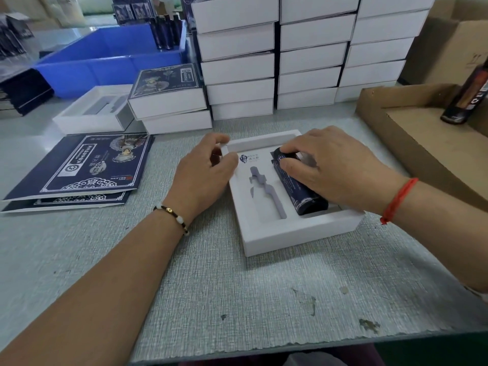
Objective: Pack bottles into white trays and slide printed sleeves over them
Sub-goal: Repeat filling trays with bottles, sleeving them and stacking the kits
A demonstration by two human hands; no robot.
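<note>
A white tray (295,231) lies in the middle of the table. A dark blue bottle (306,199) lies in its right-hand slot, and my right hand (332,167) presses down on it with fingers over the cap end. My left hand (208,167) pinches the tray's far left corner. The tray's narrow grey cut-out (269,194) holds nothing. Flat printed navy sleeves (79,167) are stacked on the table to the left.
Stacks of white boxes (303,56) fill the back. A sleeved box (169,88) rests on another box, beside an open white tray (92,112). A blue bin (111,54) with bottles (166,30) sits far left. A cardboard tray (422,133) with one upright bottle (467,99) stands at right.
</note>
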